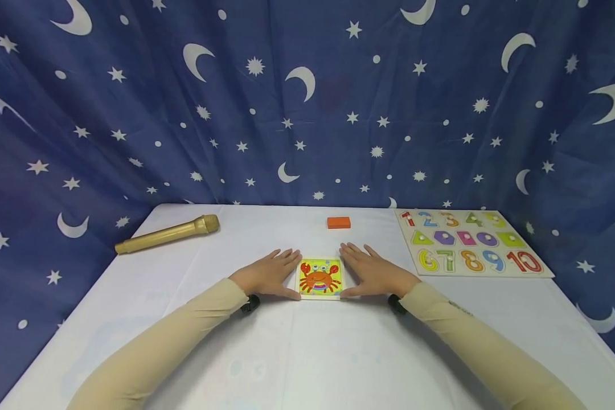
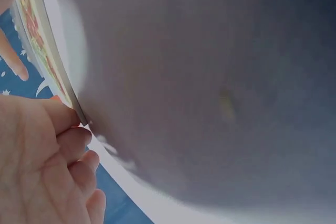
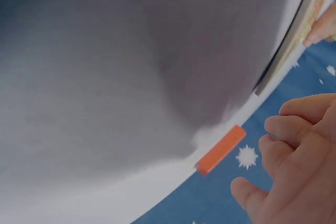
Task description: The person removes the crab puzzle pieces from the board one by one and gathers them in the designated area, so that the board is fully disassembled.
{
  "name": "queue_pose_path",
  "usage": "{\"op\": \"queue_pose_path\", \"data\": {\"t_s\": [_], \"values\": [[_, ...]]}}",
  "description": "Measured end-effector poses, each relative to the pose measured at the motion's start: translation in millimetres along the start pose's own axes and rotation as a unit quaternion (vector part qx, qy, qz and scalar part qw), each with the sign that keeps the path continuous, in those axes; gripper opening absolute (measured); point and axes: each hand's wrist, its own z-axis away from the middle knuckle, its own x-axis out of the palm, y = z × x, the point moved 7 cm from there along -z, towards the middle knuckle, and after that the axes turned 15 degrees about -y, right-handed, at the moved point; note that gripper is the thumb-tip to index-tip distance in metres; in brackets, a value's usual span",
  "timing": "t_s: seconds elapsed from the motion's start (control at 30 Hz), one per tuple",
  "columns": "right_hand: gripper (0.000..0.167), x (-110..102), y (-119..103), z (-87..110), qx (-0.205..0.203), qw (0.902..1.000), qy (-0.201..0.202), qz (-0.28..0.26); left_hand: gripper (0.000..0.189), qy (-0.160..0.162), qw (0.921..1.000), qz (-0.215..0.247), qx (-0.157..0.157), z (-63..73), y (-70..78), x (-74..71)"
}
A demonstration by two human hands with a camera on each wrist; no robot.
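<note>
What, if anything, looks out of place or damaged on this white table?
Nothing looks spilled or broken. Only the long gold microphone seems mildly odd: it lies slantwise, its narrow end at the left edge of the white table. The square yellow crab panel lies straight between the left hand and right hand.

Deep blue curtain [image 1: 333, 91] all across the back, covered in white crescent moons [image 1: 308, 81], stars [image 1: 254, 66] and dots [image 1: 376, 59], kinda rippled with folds, and it runs down both sides of the counter [image 1: 312, 364] too. Counter's white with faint creases, and the light's pretty soft.
</note>
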Motion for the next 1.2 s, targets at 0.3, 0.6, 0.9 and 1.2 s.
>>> {"op": "queue_pose_path", "data": {"t_s": [0.3, 0.6, 0.9, 1.2], "values": [[0.106, 6.4, -3.7, -8.2, 0.005, 0.9984, -0.055, 0.005, 0.102, -0.009, 1.0000, -0.002, -0.004, -2.9, 0.9, 2.5], [0.107, 10.1, -5.4, -0.3, 0.011, 0.9983, -0.056, 0.011, 0.102, -0.011, 0.9999, 0.000, 0.001, -0.9, 7.8, 3.8], [0.107, 12.3, -4.8, 2.7, 0.006, 0.9986, -0.050, 0.015, 0.102, -0.004, 0.9999, -0.013, -0.001, -1.9, 9.7, 5.3], [0.105, 11.9, -4.9, 2.7, -0.004, 0.9984, -0.056, 0.008, 0.098, 0.017, 0.9997, 0.004, 0.014, -3.2, 4.8, -0.3]]}}
